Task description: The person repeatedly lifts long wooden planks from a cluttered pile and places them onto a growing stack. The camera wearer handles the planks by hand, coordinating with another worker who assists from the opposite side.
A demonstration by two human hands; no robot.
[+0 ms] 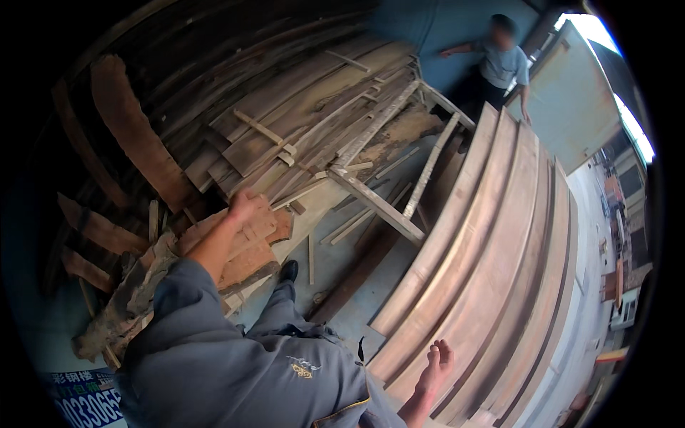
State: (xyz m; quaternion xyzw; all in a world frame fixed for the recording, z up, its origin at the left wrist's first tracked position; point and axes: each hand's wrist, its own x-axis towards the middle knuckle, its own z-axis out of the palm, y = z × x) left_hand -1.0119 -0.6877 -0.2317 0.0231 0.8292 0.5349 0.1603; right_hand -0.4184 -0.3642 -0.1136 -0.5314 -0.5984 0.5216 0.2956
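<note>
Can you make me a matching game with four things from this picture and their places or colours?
1. left hand
2. right hand
3. jacket
4. other person

A. dark grey
B. at the far end of the long boards
C. at the reddish slabs
D. near the closer end of the long boards

Pairs: 1-C, 2-D, 3-A, 4-B

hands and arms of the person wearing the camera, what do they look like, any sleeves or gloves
The left hand and right hand wear no gloves. The left sleeve is loose dark grey cloth, ending near the elbow. The matching top has a small yellow and white emblem.
</note>
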